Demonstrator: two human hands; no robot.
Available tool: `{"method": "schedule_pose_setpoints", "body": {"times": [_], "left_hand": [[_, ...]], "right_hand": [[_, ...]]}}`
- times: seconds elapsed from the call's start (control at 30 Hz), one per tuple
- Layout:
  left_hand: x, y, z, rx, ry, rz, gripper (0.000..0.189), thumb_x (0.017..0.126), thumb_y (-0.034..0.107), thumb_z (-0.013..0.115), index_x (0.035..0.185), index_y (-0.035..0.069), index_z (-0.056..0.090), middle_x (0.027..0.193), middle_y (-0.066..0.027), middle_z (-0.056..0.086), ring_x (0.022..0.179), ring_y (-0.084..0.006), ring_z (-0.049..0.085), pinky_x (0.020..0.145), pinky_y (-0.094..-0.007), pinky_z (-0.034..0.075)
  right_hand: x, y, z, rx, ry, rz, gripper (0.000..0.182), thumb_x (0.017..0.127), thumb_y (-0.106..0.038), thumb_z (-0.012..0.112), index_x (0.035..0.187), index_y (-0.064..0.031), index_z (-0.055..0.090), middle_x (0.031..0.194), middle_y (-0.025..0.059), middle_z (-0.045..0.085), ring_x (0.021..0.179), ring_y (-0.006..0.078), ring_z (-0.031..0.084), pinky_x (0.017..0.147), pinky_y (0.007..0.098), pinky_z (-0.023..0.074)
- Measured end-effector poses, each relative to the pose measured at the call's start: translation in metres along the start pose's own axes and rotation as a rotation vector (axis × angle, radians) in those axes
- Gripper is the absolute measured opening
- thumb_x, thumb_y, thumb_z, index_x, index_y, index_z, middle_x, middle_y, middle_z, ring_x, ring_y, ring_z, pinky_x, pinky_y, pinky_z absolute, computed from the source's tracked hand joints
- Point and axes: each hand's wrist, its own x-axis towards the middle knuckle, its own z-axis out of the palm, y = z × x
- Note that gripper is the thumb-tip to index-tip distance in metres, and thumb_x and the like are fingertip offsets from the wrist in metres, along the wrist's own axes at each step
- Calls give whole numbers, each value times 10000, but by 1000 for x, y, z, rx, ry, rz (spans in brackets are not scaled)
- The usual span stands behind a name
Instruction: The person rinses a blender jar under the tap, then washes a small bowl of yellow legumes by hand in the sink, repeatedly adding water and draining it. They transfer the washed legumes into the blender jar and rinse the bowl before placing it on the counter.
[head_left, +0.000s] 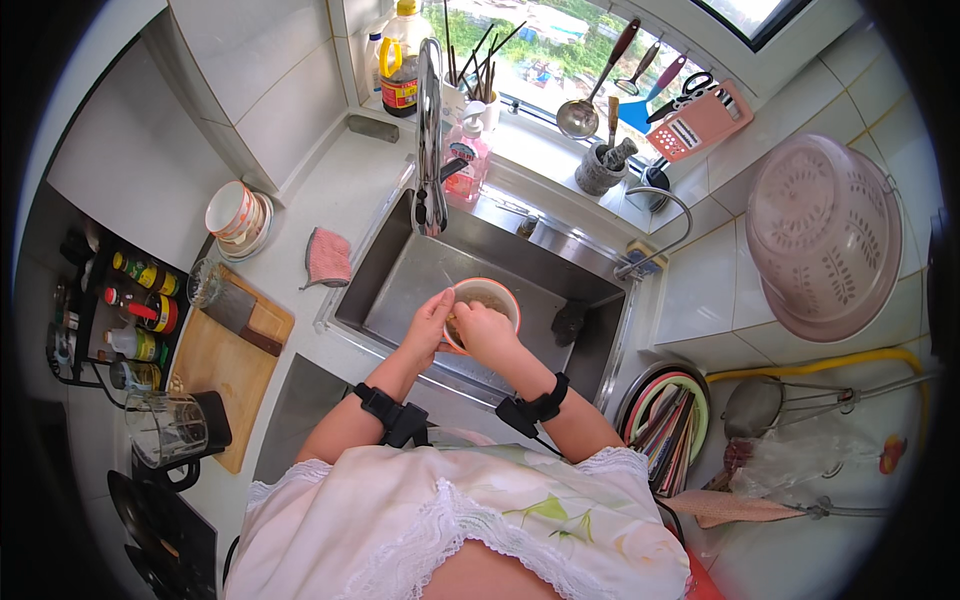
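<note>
A white bowl with an orange rim (513, 298) is held over the stainless steel sink (405, 281). My left hand (429, 324) grips its left side, with the thumb up at the rim. Cloudy brownish contents (491, 297) show inside the bowl. The curled fingers of my right hand (486, 330) reach into it, and the fingertips are hidden. Something small and yellowish shows by them, too small to name. Above the sink's far left part stands a chrome faucet (430, 135).
A pink cloth (328, 257) lies left of the sink. Further left, a cleaver (240, 315) rests on a wooden cutting board (225, 375) near stacked bowls (231, 210). Behind the faucet is a pink soap bottle (465, 161). A thin curved tap (686, 217) rises at the right.
</note>
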Motion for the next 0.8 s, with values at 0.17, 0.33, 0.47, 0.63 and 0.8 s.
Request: {"method": "schedule_pose_setpoints", "body": {"times": [0.17, 0.33, 0.47, 0.63, 0.8], "left_hand": [[1, 0, 0, -17, -20, 35, 488, 961, 502, 452, 1280, 140, 524, 1065, -43, 626, 865, -175, 672, 567, -357, 611], [2, -3, 3, -11, -17, 36, 495, 967, 500, 434, 1275, 121, 518, 1061, -46, 627, 838, -163, 678, 560, -347, 612], [1, -2, 5, -18, -22, 9, 501, 967, 506, 427, 1262, 113, 524, 1031, -43, 636, 782, -156, 683, 555, -337, 612], [2, -5, 3, -13, -11, -9, 479, 961, 507, 445, 1251, 137, 537, 1018, -50, 630, 803, -170, 676, 544, -351, 608], [0, -3, 2, -8, -13, 0, 496, 964, 512, 430, 1273, 135, 519, 1054, -56, 622, 848, -173, 673, 556, -357, 610]], "right_hand": [[-5, 0, -12, -158, 295, -91, 259, 784, -168, 655, 997, -47, 570, 946, 140, 584, 774, 343, 629, 683, 425, 541], [-7, 2, -2, -258, 109, 57, 302, 809, -220, 637, 1024, -26, 550, 906, 177, 582, 751, 358, 633, 685, 436, 545], [-1, -1, 9, 14, 54, 149, 289, 861, -230, 582, 1035, -12, 505, 874, 226, 609, 695, 393, 638, 629, 466, 531], [6, 12, 24, 161, -42, 128, 214, 900, -218, 529, 975, -20, 500, 840, 201, 653, 696, 363, 648, 590, 482, 513], [6, 0, 13, 15, 48, 121, 187, 885, -226, 560, 919, -44, 538, 805, 147, 642, 734, 348, 641, 609, 466, 511]]}}
